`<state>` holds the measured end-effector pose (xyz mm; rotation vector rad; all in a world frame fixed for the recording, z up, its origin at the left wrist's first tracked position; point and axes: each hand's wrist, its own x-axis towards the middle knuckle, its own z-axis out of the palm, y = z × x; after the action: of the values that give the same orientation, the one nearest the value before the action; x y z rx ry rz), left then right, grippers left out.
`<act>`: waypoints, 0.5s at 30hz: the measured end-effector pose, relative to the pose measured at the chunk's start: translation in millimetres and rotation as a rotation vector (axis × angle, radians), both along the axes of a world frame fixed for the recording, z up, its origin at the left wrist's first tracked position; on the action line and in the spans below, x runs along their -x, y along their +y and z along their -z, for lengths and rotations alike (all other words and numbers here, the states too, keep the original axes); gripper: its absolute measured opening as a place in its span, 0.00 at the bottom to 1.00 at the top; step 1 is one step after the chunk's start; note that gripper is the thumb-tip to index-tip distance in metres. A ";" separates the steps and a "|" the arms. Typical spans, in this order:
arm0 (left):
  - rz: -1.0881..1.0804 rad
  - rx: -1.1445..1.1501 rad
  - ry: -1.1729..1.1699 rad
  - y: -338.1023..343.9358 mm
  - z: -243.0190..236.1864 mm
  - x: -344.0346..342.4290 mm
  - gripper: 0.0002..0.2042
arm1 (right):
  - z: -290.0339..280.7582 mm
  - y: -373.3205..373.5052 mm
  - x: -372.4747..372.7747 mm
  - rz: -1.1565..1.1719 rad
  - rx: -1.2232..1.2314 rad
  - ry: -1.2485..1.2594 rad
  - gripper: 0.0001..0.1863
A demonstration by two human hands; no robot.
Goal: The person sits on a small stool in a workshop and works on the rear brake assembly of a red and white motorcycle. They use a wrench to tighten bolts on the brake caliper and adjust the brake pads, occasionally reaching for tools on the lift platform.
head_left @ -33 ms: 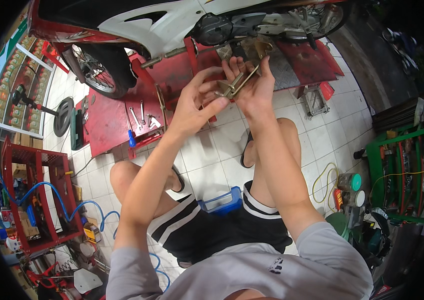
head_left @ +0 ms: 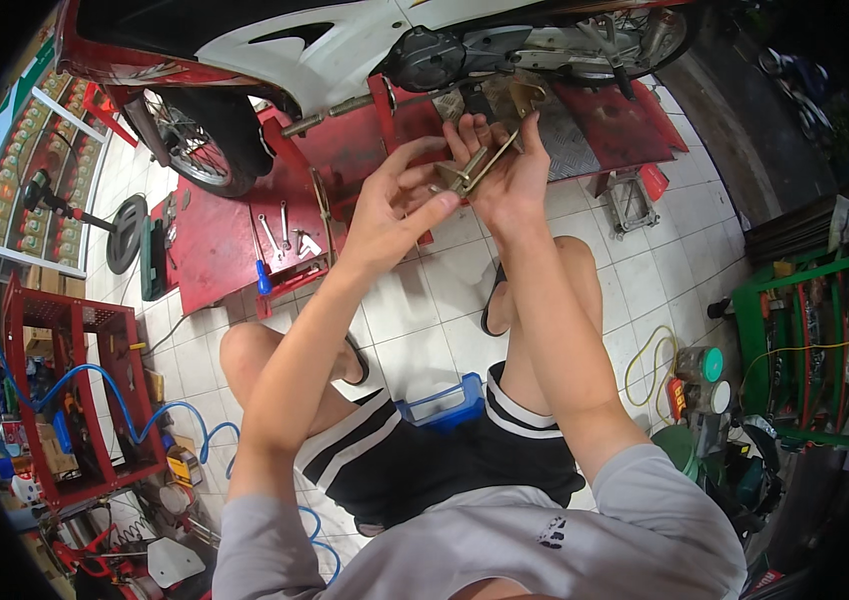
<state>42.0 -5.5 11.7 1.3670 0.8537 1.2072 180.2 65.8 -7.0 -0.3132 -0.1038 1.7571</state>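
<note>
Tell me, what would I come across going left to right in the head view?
Red shelf rack, blue-handled screwdriver, the person's left grip, right grip, small metal stand, green-lidded jar, green rack.

Bright, whitish light on the tiled floor (head_left: 400, 345) mid-frame, a soft shadow lying there, the left hand (head_left: 385, 215) fairly crisp; upper right, the road (head_left: 715, 130) sinks into gloom, detail murky! Black fisheye corners, display rack (head_left: 70, 115) bowing upper left.

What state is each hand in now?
Left hand: closed on a metal part.
Right hand: holding the same metal part, fingers partly curled.
</note>
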 end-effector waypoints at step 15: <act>0.025 0.072 -0.288 11.3 24.9 9.7 0.22 | 4.3 9.7 -2.5 -0.104 0.046 0.092 0.21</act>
<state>32.3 5.8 -13.2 1.1091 0.6673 1.3035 182.7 75.4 -11.3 -0.2636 -0.0137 1.8765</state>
